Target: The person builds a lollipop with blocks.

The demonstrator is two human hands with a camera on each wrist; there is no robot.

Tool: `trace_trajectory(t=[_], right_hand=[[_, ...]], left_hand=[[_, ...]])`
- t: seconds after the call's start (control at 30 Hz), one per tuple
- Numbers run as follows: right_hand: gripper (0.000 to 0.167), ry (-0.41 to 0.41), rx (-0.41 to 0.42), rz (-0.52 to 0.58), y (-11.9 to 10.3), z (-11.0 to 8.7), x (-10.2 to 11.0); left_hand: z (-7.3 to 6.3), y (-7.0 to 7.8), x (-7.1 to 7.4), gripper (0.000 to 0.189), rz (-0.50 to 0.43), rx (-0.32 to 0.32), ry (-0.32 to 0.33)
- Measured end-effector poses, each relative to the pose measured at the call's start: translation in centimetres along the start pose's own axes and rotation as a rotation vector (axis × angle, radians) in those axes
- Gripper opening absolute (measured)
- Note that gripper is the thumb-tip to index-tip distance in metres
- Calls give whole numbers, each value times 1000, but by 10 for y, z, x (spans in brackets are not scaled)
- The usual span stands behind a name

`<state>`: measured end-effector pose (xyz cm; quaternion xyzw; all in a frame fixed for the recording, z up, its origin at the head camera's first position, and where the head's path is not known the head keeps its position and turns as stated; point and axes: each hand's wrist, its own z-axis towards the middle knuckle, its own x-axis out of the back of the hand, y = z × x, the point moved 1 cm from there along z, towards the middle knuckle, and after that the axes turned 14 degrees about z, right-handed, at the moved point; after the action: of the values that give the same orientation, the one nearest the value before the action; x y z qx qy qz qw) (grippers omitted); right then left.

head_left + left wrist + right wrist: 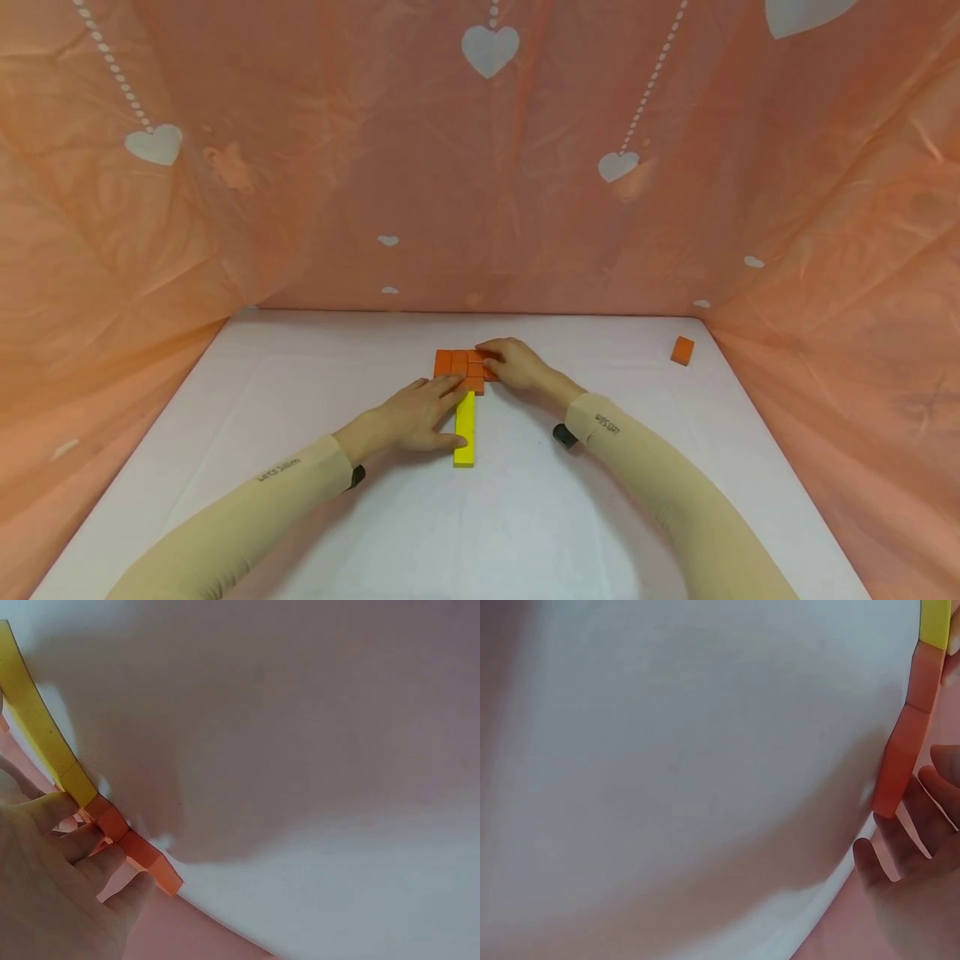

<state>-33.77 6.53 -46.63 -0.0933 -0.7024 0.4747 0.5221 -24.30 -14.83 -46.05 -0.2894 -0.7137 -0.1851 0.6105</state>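
Observation:
Several orange blocks [444, 362] lie flat side by side on the white table, forming a compact cluster. A long yellow strip [466, 429] runs from the cluster's near edge toward the camera; a seam crosses it in the left wrist view. My left hand [420, 414] reaches in from the left, with extended fingers at the near orange blocks and the thumb at the strip's lower part. On the cluster's right side, my right hand [521, 365] touches the blocks with thumb and fingers. The right wrist view shows its loosely bent fingers [900, 844] along an orange block [901, 757].
One loose orange block [682, 351] lies apart at the table's back right. Pink sheeting [330, 167] with white hearts surrounds the table [360, 533] at the back and sides. Dark devices [565, 436] sit under both cuffs.

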Motion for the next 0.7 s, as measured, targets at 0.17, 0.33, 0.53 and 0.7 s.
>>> trace_trajectory(t=[0.17, 0.33, 0.53, 0.7], right_hand=[[37, -6, -7, -18, -2, 0, -1], [37, -8, -14, -32, -3, 0, 0], [40, 4, -11, -27, -1, 0, 1], [42, 79, -10, 63, -1, -9, 15]], left_hand=[[0, -1, -2, 92, 20, 8, -7], [0, -1, 0, 91, 10, 3, -8], [0, -1, 0, 91, 12, 5, -8], [0, 0, 1, 92, 20, 10, -12]])
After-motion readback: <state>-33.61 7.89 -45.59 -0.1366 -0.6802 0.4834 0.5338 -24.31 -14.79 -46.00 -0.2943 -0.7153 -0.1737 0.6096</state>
